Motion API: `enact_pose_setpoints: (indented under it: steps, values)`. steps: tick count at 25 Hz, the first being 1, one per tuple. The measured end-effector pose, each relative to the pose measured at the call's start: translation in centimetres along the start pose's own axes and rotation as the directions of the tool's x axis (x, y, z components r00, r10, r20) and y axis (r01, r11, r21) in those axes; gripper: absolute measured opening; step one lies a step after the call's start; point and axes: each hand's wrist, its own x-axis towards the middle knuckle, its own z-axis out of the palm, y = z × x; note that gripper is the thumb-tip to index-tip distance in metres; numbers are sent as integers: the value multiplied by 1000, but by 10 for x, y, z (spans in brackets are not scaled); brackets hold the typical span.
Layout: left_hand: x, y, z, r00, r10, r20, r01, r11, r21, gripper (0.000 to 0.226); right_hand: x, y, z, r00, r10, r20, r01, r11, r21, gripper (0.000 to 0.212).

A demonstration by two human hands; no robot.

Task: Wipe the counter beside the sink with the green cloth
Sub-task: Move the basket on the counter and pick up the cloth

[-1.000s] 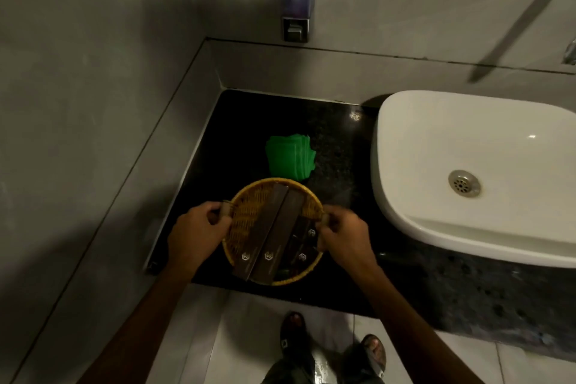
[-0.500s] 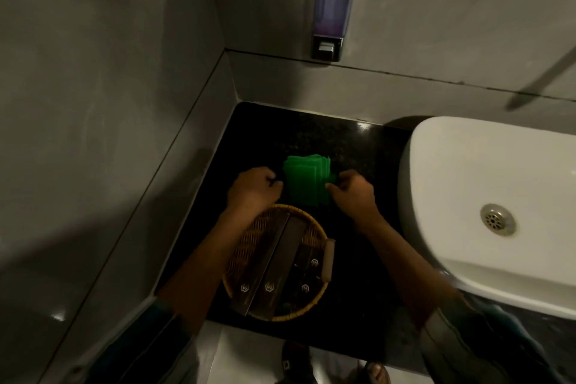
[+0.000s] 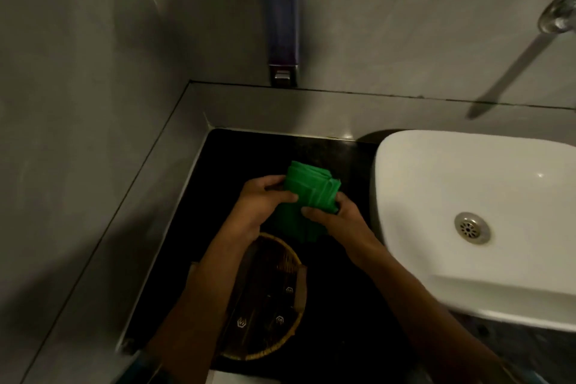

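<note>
1. Both hands are on the green cloth (image 3: pixel 307 193), which sits over the dark bench (image 3: pixel 339 262) in the back part of the stretch left of the sink (image 3: pixel 486 196). It looks partly lifted, but I can't really tell if its lower end touches the bench.
2. The left hand (image 3: pixel 260 206) is clamped on the cloth's left edge, thumb lying across the top of the fabric.
3. The right hand (image 3: pixel 338 218) pinches the cloth's lower right side, fingers curled into the folds.
4. The cloth is bunched up with several layered folds showing at its upper right corner, and a loose bit hangs down between the two hands.
5. Just in front of the hands, nearer the person, there's a round woven basket (image 3: pixel 268 343) on the bench with dark flat packets in it; the left forearm crosses over its left side.
6. The white sink sits right of the cloth, close but not touching it.
7. A soap dispenser (image 3: pixel 282 31) is fixed to the grey wall behind the bench, and a chrome tap (image 3: pixel 558 14) pokes in at the top right.
</note>
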Motion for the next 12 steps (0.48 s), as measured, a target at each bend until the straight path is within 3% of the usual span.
enact_pose_setpoints:
  steps: [3, 7, 10, 12]
  values:
    - [-38, 21, 47, 978, 139, 157, -138, 990, -19, 34, -43, -29, -54, 984, -169, -53, 174, 979, 108, 43]
    - [-67, 27, 148, 935, 132, 329, -123, 991, -49, 44, -84, -56, -162, 971, -201, -127, 219, 964, 151, 29]
    - [-88, 19, 254, 925, 122, 360, -132, 991, 3, 54, -118, -58, -263, 933, -200, -298, 213, 977, 12, 35]
    - [-100, 6, 333, 929, 138, 343, -196, 970, 142, 57, -136, -51, -332, 843, -231, -485, 174, 971, -161, 48]
